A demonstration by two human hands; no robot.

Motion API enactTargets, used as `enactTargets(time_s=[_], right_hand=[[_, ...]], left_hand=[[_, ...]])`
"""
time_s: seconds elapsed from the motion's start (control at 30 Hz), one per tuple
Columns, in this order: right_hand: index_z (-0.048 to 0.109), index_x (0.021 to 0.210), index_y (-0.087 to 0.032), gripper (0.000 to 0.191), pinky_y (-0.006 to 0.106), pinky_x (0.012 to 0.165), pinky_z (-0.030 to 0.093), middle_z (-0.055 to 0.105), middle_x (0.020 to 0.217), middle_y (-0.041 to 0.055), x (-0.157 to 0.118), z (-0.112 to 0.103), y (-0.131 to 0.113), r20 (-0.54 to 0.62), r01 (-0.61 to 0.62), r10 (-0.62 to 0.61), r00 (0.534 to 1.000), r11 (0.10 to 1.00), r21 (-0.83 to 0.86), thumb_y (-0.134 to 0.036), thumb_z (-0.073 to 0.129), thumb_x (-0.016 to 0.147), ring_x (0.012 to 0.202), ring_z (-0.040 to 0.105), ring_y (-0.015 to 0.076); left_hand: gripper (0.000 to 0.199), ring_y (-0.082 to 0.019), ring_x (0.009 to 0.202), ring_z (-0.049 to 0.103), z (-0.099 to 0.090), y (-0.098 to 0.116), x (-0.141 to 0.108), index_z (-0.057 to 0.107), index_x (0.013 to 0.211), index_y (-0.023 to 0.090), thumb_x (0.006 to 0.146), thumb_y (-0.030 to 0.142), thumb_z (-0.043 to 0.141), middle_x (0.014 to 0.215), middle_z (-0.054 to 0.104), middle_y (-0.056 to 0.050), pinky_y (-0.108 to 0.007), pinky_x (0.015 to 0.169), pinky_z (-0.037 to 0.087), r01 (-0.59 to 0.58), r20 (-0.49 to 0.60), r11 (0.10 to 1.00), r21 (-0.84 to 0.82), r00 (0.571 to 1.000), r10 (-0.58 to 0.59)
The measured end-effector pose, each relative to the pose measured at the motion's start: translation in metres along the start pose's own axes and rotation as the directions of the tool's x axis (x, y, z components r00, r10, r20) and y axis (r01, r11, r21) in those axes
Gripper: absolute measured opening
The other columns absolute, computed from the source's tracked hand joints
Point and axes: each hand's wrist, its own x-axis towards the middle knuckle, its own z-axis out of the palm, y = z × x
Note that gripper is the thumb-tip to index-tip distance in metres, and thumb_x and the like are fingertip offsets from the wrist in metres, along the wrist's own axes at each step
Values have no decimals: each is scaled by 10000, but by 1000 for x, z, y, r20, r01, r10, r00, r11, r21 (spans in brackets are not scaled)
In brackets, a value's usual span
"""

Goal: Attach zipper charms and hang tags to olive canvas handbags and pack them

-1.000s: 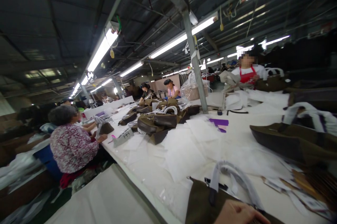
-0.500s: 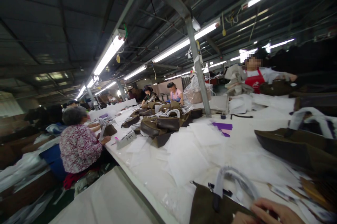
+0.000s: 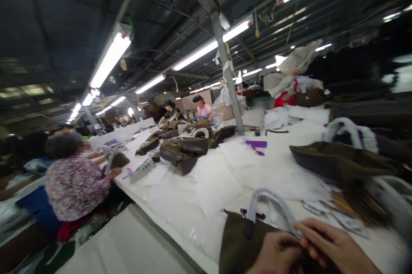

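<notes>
An olive-brown handbag (image 3: 236, 239) with a dark trim lies at the table's near edge, cut off by the frame bottom. Its arched handle (image 3: 269, 197) is wrapped in whitish padding. My left hand (image 3: 277, 251) is closed over the bag, its fingers curled near the handle's right end; what they grip is hidden. Touching it from the right, my right hand (image 3: 334, 242) pinches the handle's wrapping at that end.
White sheets (image 3: 222, 175) are spread over the table (image 3: 180, 209). Other bags (image 3: 337, 162) lie at the right and mid-table, beside several tags (image 3: 347, 220). A metal post (image 3: 227, 72) rises from the table. One co-worker (image 3: 77, 184) sits at the left; others work farther back.
The view has swung right, so the scene shifts left. My hands have come further into view, the left one closer beside the right. The co-worker in red has lifted pale material.
</notes>
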Motion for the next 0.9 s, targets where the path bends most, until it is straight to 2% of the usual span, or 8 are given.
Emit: enactTargets(time_s=[0.03,0.13,0.2,0.3,0.37,0.43,0.57,0.9], right_hand=[[681,829,-174,488,224,459,465,652,666,39,-8,-6,-6,18,-30,29,999,998,60,-650,577,798,516,578,138],[619,967,-158,465,206,435,423,633,650,9,-29,-26,-23,-36,-48,56,998,983,178,-589,627,792,495,558,120],[581,929,-154,422,199,421,397,625,628,1,-39,-36,-27,-76,-53,71,995,975,218,-546,647,788,474,540,112],[566,847,-153,331,195,395,333,625,622,2,-48,-40,-24,-79,-88,106,991,976,198,-473,636,804,432,473,91],[586,828,-152,247,197,418,315,631,660,5,-51,-36,-20,-74,-88,97,993,989,116,-398,603,832,470,463,89],[607,797,-158,135,203,493,332,628,688,0,-51,-29,-17,-73,-47,42,996,996,-72,-285,584,839,556,489,98],[604,757,-167,58,223,589,305,591,658,-19,-49,-19,-15,-45,-1,-20,999,900,-436,-144,592,809,620,480,105],[551,740,-167,102,221,584,245,538,659,-23,-54,-23,-16,16,-35,52,999,846,-531,-71,553,775,626,443,105]], left_hand=[[487,-125,381,494,0,3,-4,632,979,139,671,511,692,522,536,23,-232,375,410,-8,2,1000,3,1000,8],[439,-100,431,533,-3,13,-12,482,1077,185,757,427,660,674,593,37,-184,359,413,-27,19,999,-34,999,28],[479,-94,445,540,-7,17,-11,397,1114,206,774,387,682,683,589,57,-171,370,422,4,33,999,-40,999,-3],[458,-93,479,557,-11,19,-9,398,1106,188,792,366,682,686,598,45,-172,405,450,59,55,998,-15,997,-58],[438,-101,515,576,-12,19,-10,430,1110,172,795,352,676,712,620,21,-181,428,470,78,76,997,0,994,-78],[424,-109,546,592,-12,19,-12,448,1117,170,799,340,671,754,640,1,-190,443,483,76,87,997,-4,993,-75],[397,-109,562,604,-14,18,-13,456,1112,188,810,338,667,797,653,-5,-194,459,490,74,88,997,-30,994,-71],[289,-104,588,593,-12,21,-15,419,1077,200,875,307,597,794,652,12,-190,485,493,66,95,997,-50,994,-61]])
